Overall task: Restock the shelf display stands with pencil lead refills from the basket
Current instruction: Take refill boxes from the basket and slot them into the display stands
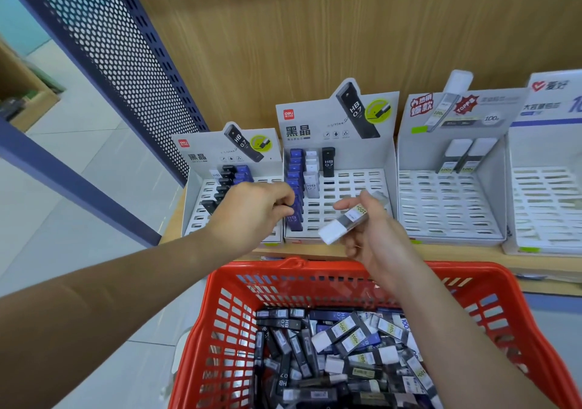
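Nearest, below both wrists, a red basket (472, 267) holds a loose heap of pencil lead refills (340, 355): black, blue and white-capped clear cases lying every way.

Above its far rim the right hand (374, 238) is palm up, with its thumb and curled fingers (373, 207) closed round a white-capped refill (349, 219). That case lies slantwise, cap end hanging out towards the basket and the other end poking past the fingertips.

Left of those fingers, and apart from them, the left hand (248, 213) reaches forward with its fingers (280, 199) curled tight. Thumb and forefinger seem to pinch a blue refill (296, 207) at the near end of the blue row (294, 175); how firm the hold is I cannot tell.

That row stands in the second display stand (356, 188), just beyond both sets of fingertips. Beside it are a white row (311, 172) and one black refill (328, 161) further back.

Under and left of the left fingers sits the first display stand (196, 210), with black and blue cases at its back.

Right of the right fingers is the third display stand (447, 207), with two white-capped refills (463, 156) at its rear. A fourth display stand (548, 207) is at the edge of view.

Behind everything rises a wooden back panel (346, 30)
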The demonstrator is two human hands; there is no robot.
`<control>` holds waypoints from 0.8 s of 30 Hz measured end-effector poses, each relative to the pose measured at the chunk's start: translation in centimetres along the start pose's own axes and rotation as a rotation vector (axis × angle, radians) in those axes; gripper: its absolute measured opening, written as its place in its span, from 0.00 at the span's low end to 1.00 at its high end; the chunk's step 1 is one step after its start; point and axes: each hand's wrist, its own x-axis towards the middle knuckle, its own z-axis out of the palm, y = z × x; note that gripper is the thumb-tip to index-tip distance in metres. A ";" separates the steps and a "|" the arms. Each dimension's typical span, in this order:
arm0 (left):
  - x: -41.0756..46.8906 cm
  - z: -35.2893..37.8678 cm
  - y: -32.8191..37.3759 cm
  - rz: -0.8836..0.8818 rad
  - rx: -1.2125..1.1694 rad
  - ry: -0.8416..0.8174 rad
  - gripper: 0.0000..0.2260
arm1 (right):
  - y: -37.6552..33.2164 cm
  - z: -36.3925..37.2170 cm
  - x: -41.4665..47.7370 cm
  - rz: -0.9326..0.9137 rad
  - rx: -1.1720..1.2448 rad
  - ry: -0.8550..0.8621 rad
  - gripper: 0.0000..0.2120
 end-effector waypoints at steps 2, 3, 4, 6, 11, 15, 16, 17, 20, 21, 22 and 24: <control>0.2 -0.4 0.0 0.000 0.040 0.009 0.05 | -0.5 -0.1 -0.1 -0.012 0.071 -0.038 0.15; 0.3 -0.6 0.1 -0.006 0.056 0.031 0.06 | -0.8 -0.1 -0.3 -0.016 0.117 -0.068 0.11; 0.4 -0.9 0.4 -0.030 0.029 0.054 0.08 | -1.0 -0.2 -0.5 -0.025 0.154 -0.100 0.08; 0.8 -1.7 1.3 -0.176 -0.269 0.040 0.11 | -1.4 -0.2 -0.9 -0.065 0.203 -0.147 0.06; 1.2 -2.8 3.5 -0.424 -0.919 -0.154 0.08 | -1.7 0.2 -1.4 -0.093 0.347 -0.149 0.10; 1.6 -3.3 3.7 -0.360 -0.894 -0.097 0.11 | -1.7 0.5 -1.4 -0.048 0.416 -0.171 0.11; 1.7 -3.7 3.7 -0.325 -0.881 -0.115 0.14 | -1.6 0.5 -1.4 -0.036 0.435 -0.173 0.11; 1.9 -4.1 3.8 -0.286 -0.847 -0.145 0.17 | -1.6 0.4 -1.4 -0.026 0.455 -0.175 0.11; 1.9 -5.0 4.5 -0.125 -0.587 -0.186 0.13 | -1.5 0.4 -1.5 0.028 0.504 -0.179 0.11; 2.0 -5.2 4.7 -0.093 -0.513 -0.165 0.10 | -1.6 0.4 -1.5 0.050 0.493 -0.177 0.08; 2.1 -5.3 4.7 -0.070 -0.461 -0.133 0.08 | -1.6 0.4 -1.5 0.066 0.461 -0.172 0.07; 2.4 -5.6 4.2 -0.055 -0.354 -0.053 0.08 | -1.7 0.4 -1.4 0.056 0.311 -0.118 0.08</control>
